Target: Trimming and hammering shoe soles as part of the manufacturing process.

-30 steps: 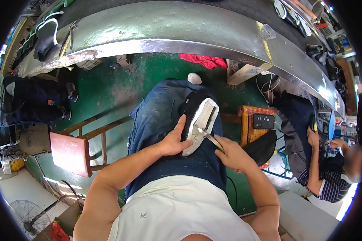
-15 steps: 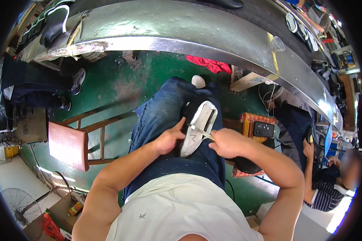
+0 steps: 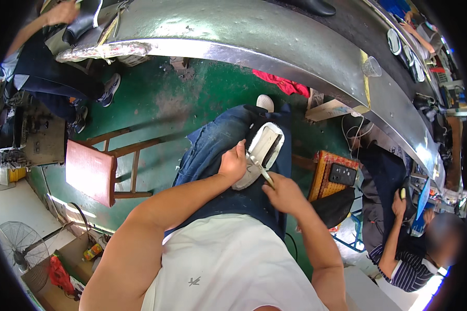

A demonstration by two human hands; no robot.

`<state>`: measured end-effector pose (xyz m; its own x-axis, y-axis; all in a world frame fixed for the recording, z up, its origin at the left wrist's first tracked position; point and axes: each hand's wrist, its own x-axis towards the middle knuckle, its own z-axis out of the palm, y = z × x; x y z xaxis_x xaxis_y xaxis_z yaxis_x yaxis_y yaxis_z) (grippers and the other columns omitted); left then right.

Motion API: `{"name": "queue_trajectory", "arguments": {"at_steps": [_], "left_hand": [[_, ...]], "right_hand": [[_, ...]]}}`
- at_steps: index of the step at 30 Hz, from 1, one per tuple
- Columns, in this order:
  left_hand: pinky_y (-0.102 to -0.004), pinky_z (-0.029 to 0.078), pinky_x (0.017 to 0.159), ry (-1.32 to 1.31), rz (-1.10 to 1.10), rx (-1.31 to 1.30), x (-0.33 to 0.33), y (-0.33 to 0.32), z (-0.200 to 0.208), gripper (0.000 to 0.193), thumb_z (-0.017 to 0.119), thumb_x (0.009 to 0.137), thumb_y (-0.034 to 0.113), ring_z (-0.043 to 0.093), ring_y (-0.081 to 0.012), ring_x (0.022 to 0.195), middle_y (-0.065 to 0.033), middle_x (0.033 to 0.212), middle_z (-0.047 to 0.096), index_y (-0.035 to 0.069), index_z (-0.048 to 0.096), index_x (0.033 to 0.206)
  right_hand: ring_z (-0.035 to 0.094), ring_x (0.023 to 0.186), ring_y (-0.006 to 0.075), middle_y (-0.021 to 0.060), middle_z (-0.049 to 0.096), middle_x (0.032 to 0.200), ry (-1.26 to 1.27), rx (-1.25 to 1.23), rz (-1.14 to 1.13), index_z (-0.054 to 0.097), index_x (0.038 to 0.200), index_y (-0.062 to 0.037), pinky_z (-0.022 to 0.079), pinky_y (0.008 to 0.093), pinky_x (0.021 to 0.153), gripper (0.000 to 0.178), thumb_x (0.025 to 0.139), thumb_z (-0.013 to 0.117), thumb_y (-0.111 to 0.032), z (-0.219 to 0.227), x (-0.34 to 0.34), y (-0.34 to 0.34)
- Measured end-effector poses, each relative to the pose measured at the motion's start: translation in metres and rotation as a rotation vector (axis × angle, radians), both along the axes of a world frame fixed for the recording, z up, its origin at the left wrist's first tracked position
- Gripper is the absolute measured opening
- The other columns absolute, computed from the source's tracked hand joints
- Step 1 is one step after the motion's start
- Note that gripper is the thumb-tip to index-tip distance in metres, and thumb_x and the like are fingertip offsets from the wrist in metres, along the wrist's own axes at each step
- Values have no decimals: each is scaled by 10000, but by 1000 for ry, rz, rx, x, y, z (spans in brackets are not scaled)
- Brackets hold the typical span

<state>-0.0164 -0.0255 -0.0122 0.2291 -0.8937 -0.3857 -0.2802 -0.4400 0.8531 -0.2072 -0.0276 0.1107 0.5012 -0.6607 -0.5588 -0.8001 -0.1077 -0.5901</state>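
A shoe (image 3: 263, 139) with a black upper lies sole-side up across my lap, its underside pale grey-white, with a dark slot along one edge. My left hand (image 3: 234, 165) grips its left side, thumb toward the sole. In my right hand (image 3: 285, 193) is a slim brush-like tool (image 3: 258, 165) with a pale handle; its whitish tip rests on or just above the sole near my left fingertips. Blue jeans (image 3: 213, 136) cover my legs under the shoe.
A long metal-topped workbench (image 3: 218, 31) curves across ahead. To the left stands a brown-topped stool (image 3: 91, 171); to the right, a woven-topped seat (image 3: 324, 179) carries a black phone (image 3: 342, 174) and dark cloth. One co-worker sits right (image 3: 410, 259), another left (image 3: 52, 78).
The shoe has turned a little, and my left hand has moved up along its side. My right hand has come lower with the tool. At the far left, a co-worker's arm now reaches over the bench.
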Motion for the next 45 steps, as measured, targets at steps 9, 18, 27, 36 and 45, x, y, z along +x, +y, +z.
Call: {"name": "queue_trajectory", "arguments": {"at_steps": [9, 18, 27, 36, 45], "left_hand": [[-458, 471, 1057, -30, -87, -129, 0, 8, 16, 476, 374, 1093, 317, 591, -476, 1211, -305, 1318, 608, 24, 545, 1428], [-519, 584, 848, -327, -664, -185, 13, 0, 42, 554, 494, 1043, 261, 682, -509, 918, -347, 1571, 304, 262, 360, 1581], [-509, 560, 909, -405, -905, -14, 19, -11, 74, 672, 553, 1019, 312, 670, -516, 1004, -379, 1555, 303, 252, 255, 1619], [-400, 433, 1108, 15, -551, 259, 29, 23, 76, 1181, 853, 766, 295, 569, -431, 1290, -337, 1394, 547, 65, 81, 1628], [-324, 435, 1084, 71, -772, 35, 117, -37, 95, 772, 769, 852, 111, 596, -225, 1247, -155, 1362, 635, 83, 426, 1543]], "right_hand": [[660, 1013, 407, 216, 651, 1133, 150, -403, 30, 524, 1287, 0, 545, 492, 825, 420, 933, 662, -181, -27, -17, -10], [684, 841, 407, 207, 693, 856, -32, 39, -100, 596, 945, 2, 543, 460, 768, 195, 956, 639, -188, -46, -62, -32], [643, 875, 508, 297, 673, 885, -67, -293, -139, 578, 1010, 44, 493, 559, 778, 422, 1062, 470, -360, -60, -25, -37], [648, 873, 499, 297, 673, 898, -116, -140, -191, 575, 1000, 49, 502, 542, 772, 409, 1055, 490, -347, -47, -21, 9], [654, 837, 184, 93, 671, 882, -368, 48, -509, 608, 1221, -1, 521, 350, 795, 343, 1028, 584, -282, -31, -38, 40]]}}
